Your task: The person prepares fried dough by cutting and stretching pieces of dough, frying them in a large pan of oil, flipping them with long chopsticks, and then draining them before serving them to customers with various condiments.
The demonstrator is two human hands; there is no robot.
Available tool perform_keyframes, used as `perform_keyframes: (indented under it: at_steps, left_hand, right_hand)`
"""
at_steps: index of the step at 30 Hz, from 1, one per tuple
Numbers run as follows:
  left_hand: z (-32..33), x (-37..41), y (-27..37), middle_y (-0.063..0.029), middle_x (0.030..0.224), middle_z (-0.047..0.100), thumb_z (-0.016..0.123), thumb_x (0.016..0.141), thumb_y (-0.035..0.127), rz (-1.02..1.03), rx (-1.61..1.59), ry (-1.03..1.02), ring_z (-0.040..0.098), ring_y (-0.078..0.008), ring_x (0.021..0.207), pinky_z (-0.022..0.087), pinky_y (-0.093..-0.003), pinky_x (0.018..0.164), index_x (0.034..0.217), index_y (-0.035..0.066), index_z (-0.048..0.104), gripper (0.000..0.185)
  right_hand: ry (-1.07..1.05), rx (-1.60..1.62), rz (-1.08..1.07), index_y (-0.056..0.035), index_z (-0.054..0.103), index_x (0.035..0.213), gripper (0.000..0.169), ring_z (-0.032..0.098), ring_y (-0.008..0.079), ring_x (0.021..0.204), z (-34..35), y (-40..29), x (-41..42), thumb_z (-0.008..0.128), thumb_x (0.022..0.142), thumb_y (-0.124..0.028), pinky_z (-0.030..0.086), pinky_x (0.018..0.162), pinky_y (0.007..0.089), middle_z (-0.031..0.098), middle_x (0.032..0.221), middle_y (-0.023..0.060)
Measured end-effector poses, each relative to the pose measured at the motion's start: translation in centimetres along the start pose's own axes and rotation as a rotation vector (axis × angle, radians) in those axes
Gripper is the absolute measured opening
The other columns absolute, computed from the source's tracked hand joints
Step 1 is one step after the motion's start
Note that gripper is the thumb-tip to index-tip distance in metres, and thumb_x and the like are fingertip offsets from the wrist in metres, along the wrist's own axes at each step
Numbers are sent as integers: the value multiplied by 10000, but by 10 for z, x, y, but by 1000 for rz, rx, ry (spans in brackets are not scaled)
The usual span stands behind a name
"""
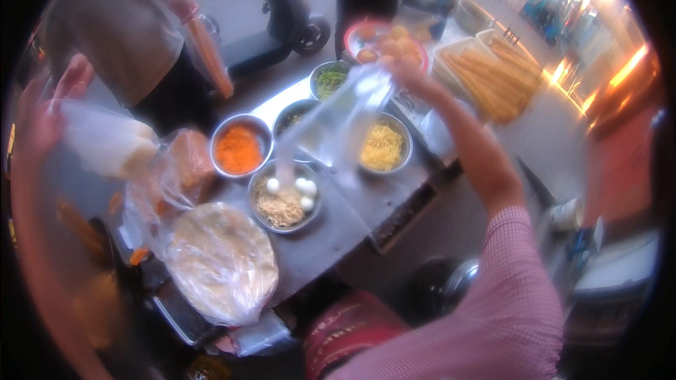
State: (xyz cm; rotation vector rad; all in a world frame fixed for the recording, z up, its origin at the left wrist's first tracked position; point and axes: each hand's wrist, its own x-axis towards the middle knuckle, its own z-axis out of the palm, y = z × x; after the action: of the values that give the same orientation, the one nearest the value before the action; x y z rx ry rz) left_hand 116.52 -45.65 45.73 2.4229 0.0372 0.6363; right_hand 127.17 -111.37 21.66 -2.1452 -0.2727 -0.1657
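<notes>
At the far left edge my left hand (38, 121), blurred, grips the top of a clear plastic bag (103, 137) with pale food inside. Fingers (76, 74) show just above; whether they are mine or the other person's is unclear. My right hand (404, 66) reaches across the stall and holds a thin clear plastic bag (351, 103), smeared by motion. This bag hangs over the metal bowls and partly hides them. Below it are a bowl of shredded food with peeled white eggs (280, 203) and a bowl of yellow shreds (383, 148).
Shredded carrot (238, 150) and chopped greens (330, 82) fill other bowls. Plastic covers a stack of flatbreads (222, 261). A basket of fried dough sticks (483, 76) and a red-rimmed plate of round items (388, 50) stand behind. Across the table, a person (119, 26) stands near a scooter (280, 16).
</notes>
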Motion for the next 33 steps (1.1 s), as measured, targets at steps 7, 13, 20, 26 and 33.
perform_keyframes:
  at_steps: [7, 13, 20, 26, 33]
  left_hand:
    - [26, 13, 1, -180, 1011, 647, 676, 885, 244, -3, 45, -10, 644, -335, 847, 526, -421, 710, 1096, -1, 596, 332]
    - [45, 25, -7, -182, 1008, 651, 685, 877, 240, 15, 43, -9, 648, -341, 847, 525, -429, 718, 1087, -1, 605, 330]
    - [75, 27, 9, -184, 1003, 656, 696, 867, 235, 32, 64, -31, 654, -348, 847, 525, -440, 728, 1077, -2, 615, 327]
    - [113, 29, 33, -186, 1000, 660, 706, 859, 231, 88, 74, -43, 659, -354, 847, 525, -449, 736, 1068, -2, 623, 324]
    - [124, -41, 41, -188, 995, 664, 717, 849, 226, 297, -71, 30, 664, -361, 847, 524, -459, 745, 1058, -3, 633, 321]
  right_hand:
    - [834, -371, -43, -3, 688, 1244, 380, 663, 364, 1152, -104, 74, 82, 531, 915, -111, 478, 1063, 420, 700, 1220, 223]
    - [687, -490, 91, 31, 384, 1508, 655, 478, 466, 1345, -121, 158, 68, 565, 901, -133, 382, 1154, 484, 503, 1428, 332]
    - [233, -910, 932, -59, 506, 1477, 659, 518, 319, 1344, -59, 202, -12, 695, 875, -252, 419, 1116, 451, 598, 1429, 161]
    - [-7, -1124, 838, -85, 737, 1223, 439, 635, 344, 1241, -62, 230, -23, 612, 932, -389, 506, 1024, 464, 689, 1314, 152]
    - [-333, -1275, 260, -53, 723, 1172, 328, 701, 323, 993, -44, 251, 15, 562, 1006, -285, 566, 868, 460, 720, 1039, 180]
